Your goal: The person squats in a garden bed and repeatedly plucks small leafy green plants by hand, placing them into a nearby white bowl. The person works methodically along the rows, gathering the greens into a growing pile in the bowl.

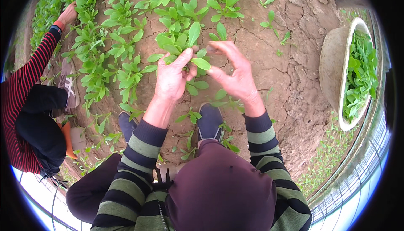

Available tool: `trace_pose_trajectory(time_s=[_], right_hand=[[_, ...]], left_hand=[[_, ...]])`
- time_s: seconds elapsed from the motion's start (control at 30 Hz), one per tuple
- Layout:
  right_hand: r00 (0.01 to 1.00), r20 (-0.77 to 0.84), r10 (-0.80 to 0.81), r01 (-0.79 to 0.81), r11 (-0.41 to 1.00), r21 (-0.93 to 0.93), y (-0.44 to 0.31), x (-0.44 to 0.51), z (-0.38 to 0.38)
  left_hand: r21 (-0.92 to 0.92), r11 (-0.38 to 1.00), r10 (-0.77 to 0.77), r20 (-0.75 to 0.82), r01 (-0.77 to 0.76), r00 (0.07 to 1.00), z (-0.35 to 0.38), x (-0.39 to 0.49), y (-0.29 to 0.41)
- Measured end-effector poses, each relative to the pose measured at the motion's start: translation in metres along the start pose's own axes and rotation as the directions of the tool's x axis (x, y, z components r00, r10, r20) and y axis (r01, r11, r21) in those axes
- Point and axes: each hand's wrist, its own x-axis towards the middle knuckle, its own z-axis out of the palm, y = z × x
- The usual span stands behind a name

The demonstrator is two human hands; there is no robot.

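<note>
My left hand (pixel 173 76) holds a small bunch of green leafy seedlings (pixel 172 43), with the thumb pressed over the stems. One long leaf stands up past my thumb, and a paler leaf (pixel 201 63) juts out to the right. My right hand (pixel 235 68) hovers just right of the bunch, thumb and fingers apart. Its thumb tip is close to the pale leaf; whether they touch is unclear. Behind and below the hands, rooted leafy plants (pixel 181 15) grow from cracked brown soil (pixel 262 64). The roots of the held bunch are hidden.
A whitish tub (pixel 334 64) heaped with picked greens (pixel 359 76) is tilted at the right. At left, a co-worker in a red-striped sleeve (pixel 34 54) reaches a hand (pixel 68 14) into dense plants. My dark shoe (pixel 210 120) stands among small seedlings (pixel 191 116).
</note>
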Motion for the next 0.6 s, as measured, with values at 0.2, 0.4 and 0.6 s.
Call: trace_pose_trajectory(time_s=[0.2, 0.4, 0.6], right_hand=[[0.853, -0.473, 0.220, -0.421, 0.826, -0.375, 0.105, 0.065, -0.044], [0.952, -0.284, 0.113, -0.243, 0.844, -0.479, 0.133, 0.100, -0.034], [0.963, -0.259, 0.079, -0.195, 0.867, -0.459, 0.140, 0.104, -0.031]], left_hand=[[-0.049, 0.996, -0.070, -0.052, 0.068, 0.996, -0.006, 0.000, 0.010], [-0.009, 1.000, -0.017, -0.018, 0.016, 1.000, -0.003, -0.001, 0.010], [0.025, 0.998, -0.059, -0.024, 0.059, 0.998, -0.011, 0.002, 0.008]])
